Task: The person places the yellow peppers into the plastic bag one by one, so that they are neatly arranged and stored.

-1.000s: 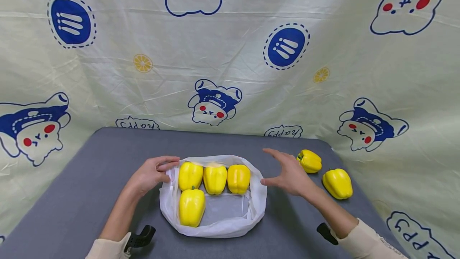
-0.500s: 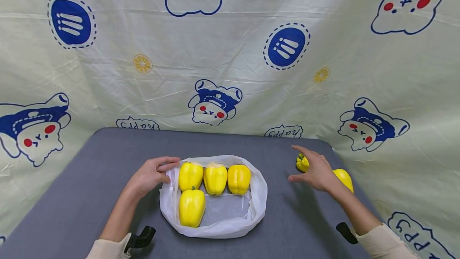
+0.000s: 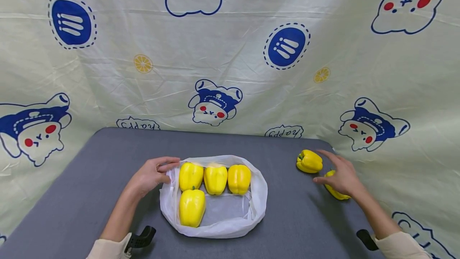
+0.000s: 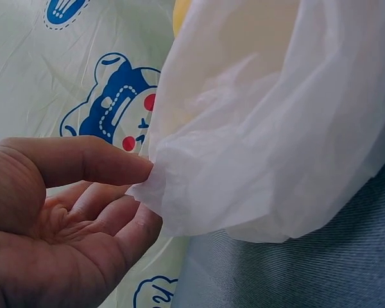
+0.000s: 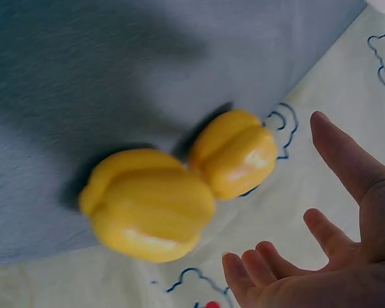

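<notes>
A white plastic bag stands with its mouth spread, and several yellow bell peppers sit inside it. At the bag's left side my left hand pinches its edge; in the left wrist view a corner of the white plastic lies between thumb and fingers. My right hand hovers with fingers spread over a yellow bell pepper at the table's right, partly hiding it. Another yellow bell pepper lies just left of that hand. Both loose peppers show apart from the hand in the right wrist view.
A grey cloth-covered table carries everything. Behind and beside it hangs a pale printed curtain. The table's right edge runs close to the loose peppers. A dark wrist band is on the left arm.
My right hand has moved right, away from the bag's side, past the nearer loose pepper to the one near the table's right edge. My left hand and the bag have stayed put.
</notes>
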Action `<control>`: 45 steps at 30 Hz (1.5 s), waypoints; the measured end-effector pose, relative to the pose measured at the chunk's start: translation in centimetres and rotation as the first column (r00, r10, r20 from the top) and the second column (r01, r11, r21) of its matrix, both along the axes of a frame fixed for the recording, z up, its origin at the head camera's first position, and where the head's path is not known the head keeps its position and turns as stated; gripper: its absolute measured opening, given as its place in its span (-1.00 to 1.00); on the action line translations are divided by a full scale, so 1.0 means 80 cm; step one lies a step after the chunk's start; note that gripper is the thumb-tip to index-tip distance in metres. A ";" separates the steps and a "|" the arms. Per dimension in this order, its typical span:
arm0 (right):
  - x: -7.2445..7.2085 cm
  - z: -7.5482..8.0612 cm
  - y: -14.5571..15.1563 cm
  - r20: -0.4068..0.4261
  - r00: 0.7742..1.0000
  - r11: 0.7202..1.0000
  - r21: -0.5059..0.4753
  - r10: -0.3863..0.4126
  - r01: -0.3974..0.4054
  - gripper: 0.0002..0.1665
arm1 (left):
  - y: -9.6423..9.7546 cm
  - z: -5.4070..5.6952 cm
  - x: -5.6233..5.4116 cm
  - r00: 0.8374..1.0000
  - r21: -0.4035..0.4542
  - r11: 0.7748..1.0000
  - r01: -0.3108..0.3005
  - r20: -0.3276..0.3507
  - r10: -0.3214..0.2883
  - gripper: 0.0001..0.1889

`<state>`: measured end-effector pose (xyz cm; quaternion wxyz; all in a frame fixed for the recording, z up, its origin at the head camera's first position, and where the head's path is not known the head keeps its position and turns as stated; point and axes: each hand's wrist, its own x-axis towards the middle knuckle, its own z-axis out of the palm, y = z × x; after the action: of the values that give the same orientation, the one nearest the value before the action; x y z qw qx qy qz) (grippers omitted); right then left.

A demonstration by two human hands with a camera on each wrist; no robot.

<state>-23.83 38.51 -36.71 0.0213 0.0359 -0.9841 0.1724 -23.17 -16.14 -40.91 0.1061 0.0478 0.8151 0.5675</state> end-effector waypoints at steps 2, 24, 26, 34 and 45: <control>0.001 -0.002 0.009 0.012 1.000 1.000 0.004 -0.013 0.013 0.19 | 0.000 0.000 0.000 1.000 -0.003 1.000 -0.001 -0.001 0.001 -0.33; 0.010 -0.028 0.063 0.052 0.996 0.997 0.035 -0.069 0.067 0.03 | 0.002 -0.002 0.000 1.000 -0.003 1.000 -0.008 0.001 0.008 -0.33; 0.011 -0.031 0.064 0.043 0.997 0.997 0.039 -0.061 0.059 0.01 | 0.002 -0.002 0.000 1.000 -0.003 1.000 -0.009 0.000 0.009 -0.33; 0.009 -0.037 0.065 0.043 0.997 0.997 0.044 -0.071 0.069 -0.01 | 0.002 -0.002 0.000 1.000 0.002 1.000 -0.008 -0.001 0.008 -0.33; 0.009 -0.037 0.069 0.082 0.994 0.997 0.010 -0.072 0.072 0.02 | 0.001 -0.002 -0.001 1.000 0.005 1.000 -0.007 0.000 0.007 -0.34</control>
<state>-23.11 44.04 -39.67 -0.0129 -0.0068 -0.9854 0.1695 -23.24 -16.10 -41.07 0.1040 0.0453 0.8139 0.5699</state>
